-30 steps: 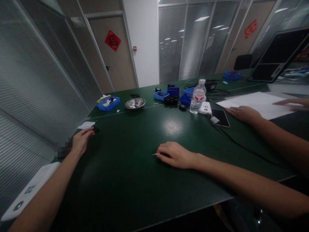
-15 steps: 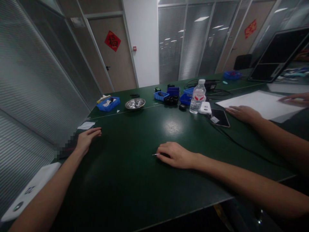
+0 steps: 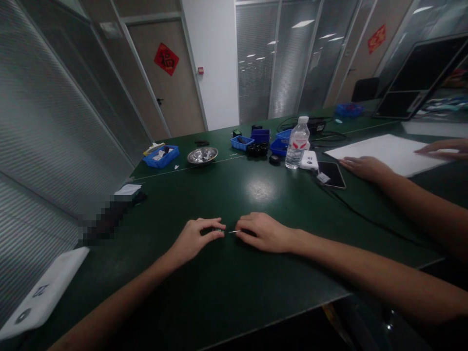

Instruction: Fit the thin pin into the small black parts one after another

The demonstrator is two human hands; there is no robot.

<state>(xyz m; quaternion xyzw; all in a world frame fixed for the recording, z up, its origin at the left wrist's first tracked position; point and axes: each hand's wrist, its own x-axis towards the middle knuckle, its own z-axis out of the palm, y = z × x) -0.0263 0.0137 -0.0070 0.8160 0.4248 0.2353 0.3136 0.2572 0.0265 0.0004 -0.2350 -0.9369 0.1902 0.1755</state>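
Note:
My left hand is over the middle of the green table, thumb and fingers closed in a pinch. A small dark piece with pale specks shows between its fingertips; its kind is too small to tell. Just to the right, my right hand lies low on the table with curled fingers. Out of its grip a thin silvery rod sticks toward my left fingertips, with a short gap between. The rest of the rod is hidden in the hand.
Farther back stand a metal bowl, a blue bin, more blue trays and a water bottle. A phone and cable lie right. Another person's hands rest on white paper. A white device sits left.
My left hand has come from the far left side of the table to the middle, close to my right hand. My right hand and its rod stay nearly still.

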